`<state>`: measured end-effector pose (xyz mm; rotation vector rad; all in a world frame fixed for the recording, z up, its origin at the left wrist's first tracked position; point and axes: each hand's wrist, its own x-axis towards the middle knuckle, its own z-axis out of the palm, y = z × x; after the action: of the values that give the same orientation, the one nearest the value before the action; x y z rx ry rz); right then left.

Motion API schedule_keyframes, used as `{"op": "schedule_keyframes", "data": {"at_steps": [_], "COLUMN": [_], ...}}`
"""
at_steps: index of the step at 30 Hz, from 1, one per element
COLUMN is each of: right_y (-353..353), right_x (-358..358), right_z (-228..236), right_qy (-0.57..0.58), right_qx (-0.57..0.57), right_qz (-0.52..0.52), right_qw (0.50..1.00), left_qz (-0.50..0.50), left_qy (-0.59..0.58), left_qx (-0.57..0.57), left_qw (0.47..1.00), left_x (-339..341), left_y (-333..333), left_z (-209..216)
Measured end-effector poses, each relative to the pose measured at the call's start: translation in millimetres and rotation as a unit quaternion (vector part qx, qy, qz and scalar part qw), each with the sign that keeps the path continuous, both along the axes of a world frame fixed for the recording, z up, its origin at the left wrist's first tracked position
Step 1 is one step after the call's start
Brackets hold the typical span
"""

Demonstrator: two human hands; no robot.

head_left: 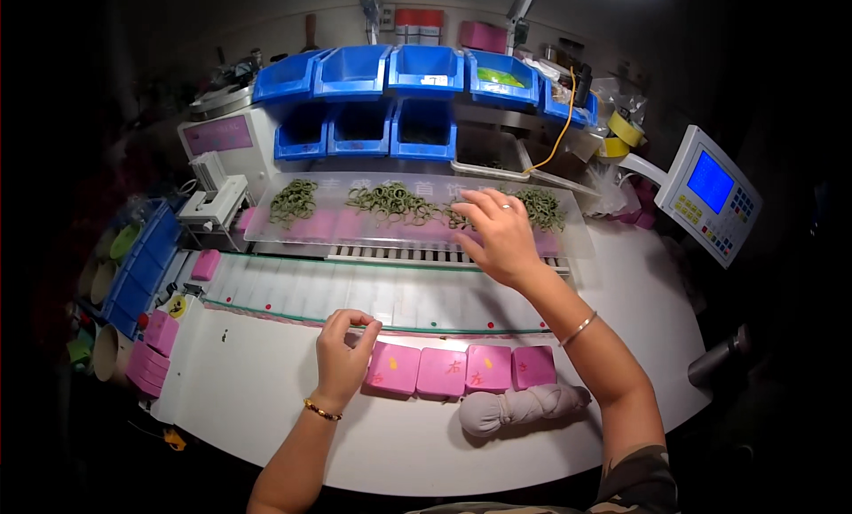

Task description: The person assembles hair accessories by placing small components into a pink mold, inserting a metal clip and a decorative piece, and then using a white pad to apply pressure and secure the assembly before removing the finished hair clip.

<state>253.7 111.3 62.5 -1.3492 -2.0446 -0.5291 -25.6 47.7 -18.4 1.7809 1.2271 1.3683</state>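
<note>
My right hand (502,239) reaches over a long translucent tray (337,234), its fingers curved and apart, above small dark green rings. Three of the loose piles in that tray are the left green ring pile (294,201), the middle green ring pile (391,201) and the right green ring pile (541,209); my hand partly covers the rings between the last two. My left hand (344,347) is by the front edge of a glass-like strip (373,296), thumb and forefinger brought together; what they pinch, if anything, is too small to tell. Beside it lie several pink square blocks (442,372) in a row.
A grey cloth-wrapped roll (522,409) lies in front of the blocks. Blue bins (426,75) stand in two rows behind the tray. On the right, a control panel (710,190) with a blue screen juts over the white table (266,416). More pink blocks (149,365) are stacked left.
</note>
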Motion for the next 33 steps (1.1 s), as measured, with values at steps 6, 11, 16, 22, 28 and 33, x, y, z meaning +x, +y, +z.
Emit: {"op": "schedule_keyframes", "data": {"at_steps": [6, 11, 16, 22, 28, 33], "right_y": [47.8, 51.9, 54.1, 50.1, 26.8, 10.8], "right_x": [-3.9, 6.9, 19.3, 10.6, -2.1, -5.3], "right_z": [-17.5, -18.1, -16.6, -9.8, 5.1, -5.4], "right_qy": [-0.051, -0.007, -0.018, -0.044, -0.049, -0.065], "right_qx": [0.006, 0.001, -0.002, 0.045, 0.008, 0.023], "right_qz": [-0.003, 0.002, -0.03, 0.007, 0.044, 0.054], "right_qw": [0.999, 1.0, 0.999, 0.998, 0.998, 0.996], "left_qz": [0.02, 0.007, -0.004, -0.021, -0.022, -0.032], "left_qy": [-0.012, -0.022, -0.031, -0.058, -0.074, -0.083], "left_qx": [0.033, 0.028, 0.022, -0.038, -0.029, -0.049], "left_qw": [0.999, 0.999, 0.999, 0.997, 0.997, 0.995], "left_x": [-7.5, -3.6, -3.1, -1.8, -4.3, -1.1], "left_y": [6.0, 6.3, 7.4, 3.2, 4.0, 2.4], "left_z": [-4.1, -6.6, -6.5, -6.9, -6.9, -6.2]}}
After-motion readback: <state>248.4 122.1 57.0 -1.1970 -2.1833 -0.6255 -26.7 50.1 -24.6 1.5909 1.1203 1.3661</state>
